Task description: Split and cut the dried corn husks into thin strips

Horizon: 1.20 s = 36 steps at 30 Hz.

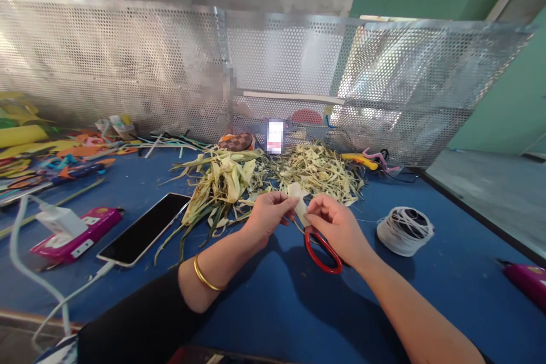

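Between my two hands is a pale strip of corn husk (pixel 299 205). My left hand (pixel 269 213) pinches its left edge with thumb and fingertips. From the other side, my right hand (pixel 336 226) pinches the strip's lower right part. Red-handled scissors (pixel 323 256) hang beneath my right hand, one handle loop showing; their blades are hidden, and I cannot tell how the hand bears them. Beyond my hands lie a heap of shredded husk (pixel 322 173) and a bunch of whole corn husks (pixel 228 179). A spool of white thread (pixel 405 231) stands right of my right hand.
A phone (pixel 145 230) on a charging cable and a magenta power strip (pixel 79 236) with a white plug lie left on the blue table (pixel 264 318). Coloured strips (pixel 81 151) pile up far left. A perforated metal screen (pixel 170 68) borders the back. Yellow-handled cutters (pixel 359 160) lie behind.
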Each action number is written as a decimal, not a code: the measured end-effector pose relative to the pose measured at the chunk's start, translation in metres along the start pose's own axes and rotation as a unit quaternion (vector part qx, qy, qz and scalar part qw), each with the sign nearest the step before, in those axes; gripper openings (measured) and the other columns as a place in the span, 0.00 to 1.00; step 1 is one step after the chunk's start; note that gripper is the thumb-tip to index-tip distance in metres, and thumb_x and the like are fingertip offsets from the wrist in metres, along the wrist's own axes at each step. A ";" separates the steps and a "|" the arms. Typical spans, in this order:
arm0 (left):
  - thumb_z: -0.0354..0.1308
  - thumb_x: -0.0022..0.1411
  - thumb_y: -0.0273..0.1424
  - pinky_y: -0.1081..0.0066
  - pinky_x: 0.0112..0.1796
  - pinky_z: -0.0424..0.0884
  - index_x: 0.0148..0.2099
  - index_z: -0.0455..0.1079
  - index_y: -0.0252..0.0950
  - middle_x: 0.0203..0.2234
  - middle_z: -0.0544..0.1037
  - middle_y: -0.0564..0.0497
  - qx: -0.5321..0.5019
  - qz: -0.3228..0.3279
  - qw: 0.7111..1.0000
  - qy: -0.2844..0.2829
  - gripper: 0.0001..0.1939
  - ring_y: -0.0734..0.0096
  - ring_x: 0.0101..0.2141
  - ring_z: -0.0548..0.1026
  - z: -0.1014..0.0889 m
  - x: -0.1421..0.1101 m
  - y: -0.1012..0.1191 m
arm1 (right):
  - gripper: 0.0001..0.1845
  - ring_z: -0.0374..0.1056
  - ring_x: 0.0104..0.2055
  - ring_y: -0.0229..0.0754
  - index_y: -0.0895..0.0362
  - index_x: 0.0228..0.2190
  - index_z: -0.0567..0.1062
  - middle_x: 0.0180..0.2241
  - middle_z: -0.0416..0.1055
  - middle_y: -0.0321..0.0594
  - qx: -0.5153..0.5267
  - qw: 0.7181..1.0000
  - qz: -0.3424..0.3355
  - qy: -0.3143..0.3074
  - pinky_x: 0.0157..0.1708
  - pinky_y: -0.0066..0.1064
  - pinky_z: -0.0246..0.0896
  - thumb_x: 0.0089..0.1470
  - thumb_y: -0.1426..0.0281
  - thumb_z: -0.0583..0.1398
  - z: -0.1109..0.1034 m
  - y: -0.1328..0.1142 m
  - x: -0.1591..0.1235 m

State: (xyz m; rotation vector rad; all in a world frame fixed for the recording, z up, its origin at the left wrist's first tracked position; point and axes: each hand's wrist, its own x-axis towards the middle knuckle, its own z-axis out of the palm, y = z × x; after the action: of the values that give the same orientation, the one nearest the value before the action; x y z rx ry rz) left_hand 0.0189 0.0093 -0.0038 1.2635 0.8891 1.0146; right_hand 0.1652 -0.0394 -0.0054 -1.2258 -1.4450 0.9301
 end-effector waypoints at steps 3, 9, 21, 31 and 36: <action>0.64 0.47 0.38 0.78 0.19 0.61 0.21 0.66 0.34 0.14 0.69 0.54 -0.024 -0.014 1.000 0.013 0.15 0.79 0.16 0.66 -0.001 0.001 0.000 | 0.07 0.71 0.26 0.38 0.55 0.32 0.71 0.25 0.71 0.34 -0.061 0.997 -0.041 -0.029 0.31 0.31 0.67 0.50 0.67 0.56 0.000 -0.001 -0.001; 0.66 0.44 0.39 0.78 0.19 0.61 0.21 0.65 0.33 0.13 0.68 0.55 -0.064 -0.053 0.996 0.016 0.16 0.81 0.15 0.64 -0.003 0.003 -0.003 | 0.10 0.72 0.32 0.40 0.53 0.35 0.76 0.30 0.75 0.36 -0.175 0.976 -0.127 -0.001 0.35 0.31 0.66 0.49 0.70 0.58 0.000 0.000 -0.002; 0.71 0.35 0.36 0.74 0.27 0.69 0.23 0.71 0.31 0.18 0.74 0.51 -0.091 -0.085 0.992 -0.005 0.16 0.78 0.19 0.70 0.002 -0.002 -0.004 | 0.07 0.68 0.34 0.42 0.52 0.26 0.77 0.31 0.72 0.39 -0.243 0.950 -0.190 0.050 0.36 0.31 0.62 0.53 0.68 0.58 -0.002 0.006 -0.002; 0.72 0.35 0.36 0.74 0.30 0.70 0.24 0.74 0.31 0.19 0.75 0.50 -0.117 -0.068 0.991 0.018 0.15 0.76 0.22 0.72 0.008 -0.007 -0.007 | 0.14 0.69 0.34 0.44 0.56 0.21 0.74 0.32 0.75 0.40 -0.159 0.983 -0.004 0.090 0.36 0.33 0.60 0.46 0.58 0.61 0.002 0.005 0.001; 0.70 0.39 0.38 0.74 0.31 0.69 0.26 0.75 0.31 0.21 0.76 0.49 -0.074 -0.034 0.997 -0.004 0.16 0.74 0.24 0.72 0.010 -0.008 -0.005 | 0.14 0.64 0.25 0.40 0.56 0.20 0.72 0.20 0.70 0.36 -0.196 0.977 -0.003 0.090 0.27 0.30 0.56 0.46 0.58 0.59 0.001 0.004 0.000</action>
State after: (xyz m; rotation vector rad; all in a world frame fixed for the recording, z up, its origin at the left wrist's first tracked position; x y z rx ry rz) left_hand 0.0265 -0.0021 -0.0082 1.1049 0.8300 1.0012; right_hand 0.1650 -0.0387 -0.0098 -1.5485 -1.5265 0.5253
